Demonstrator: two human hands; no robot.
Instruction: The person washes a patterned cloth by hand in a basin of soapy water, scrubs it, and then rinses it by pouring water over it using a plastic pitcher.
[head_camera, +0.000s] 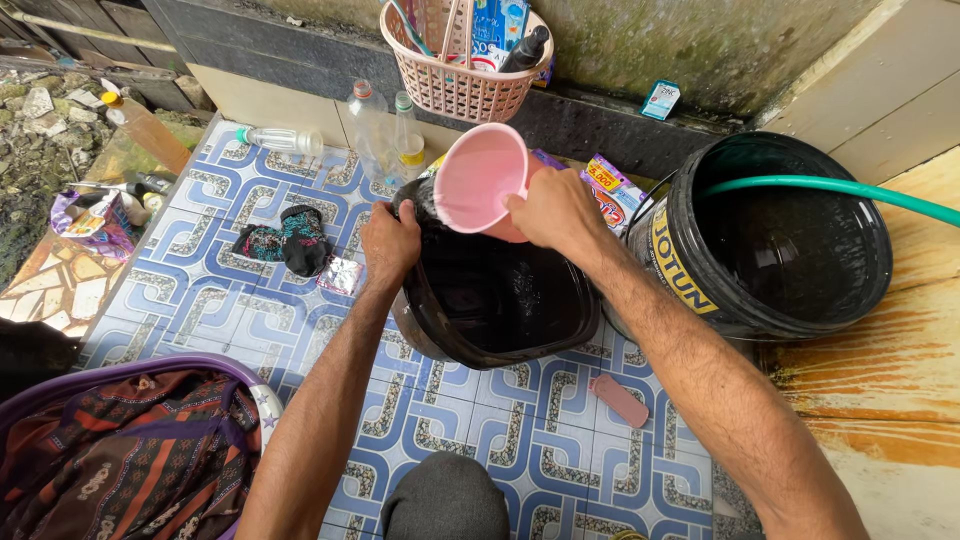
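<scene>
Presently the right hand (556, 212) holds a pink plastic scoop (480, 180), tilted mouth-down over the black basin (500, 345). Left hand (389, 243) clamps the basin's far-left rim. Large black bucket (775, 235) stands touching the basin's right side, green hose (850, 190) draped over it. Open tiled floor (470, 440) lies nearer the person; a pink bar (619, 399) rests there. Colourful sachets (610, 190) sit behind, below a pink basket (455, 85).

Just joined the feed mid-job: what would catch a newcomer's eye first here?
A pink scoop, tipped in the right hand, sits above a tilted black tub at centre; the left hand grips its rim. Right of it stands a large black bucket with a green hose across it.
</scene>
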